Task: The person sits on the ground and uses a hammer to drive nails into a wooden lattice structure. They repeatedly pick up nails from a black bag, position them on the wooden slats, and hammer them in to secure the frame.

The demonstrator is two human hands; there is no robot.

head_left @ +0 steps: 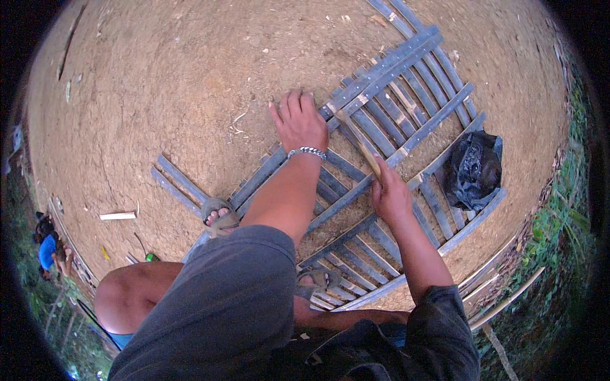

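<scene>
A dark grey slatted frame (pixel 413 136), made of long rails with short cross slats, lies slantwise on the dirt under both hands. My right hand (pixel 391 195) is closed around the pale wooden handle of a hammer (pixel 360 141). The handle slants up and left across the frame, and the hammer's dark head end is close to the frame's upper rail. My left hand (pixel 301 122), with a chain bracelet (pixel 307 152) at the wrist, is beside that rail. Its fingers stretch out over the dirt side, and nothing shows in them.
A black plastic bag (pixel 473 170) rests on the right part of a second slatted section. My sandalled feet (pixel 220 216) are at the frame. A pale wood piece (pixel 118 216) and a green object (pixel 151 257) lie left. Plants (pixel 562 216) border the right; a person in blue (pixel 47 253) is far left.
</scene>
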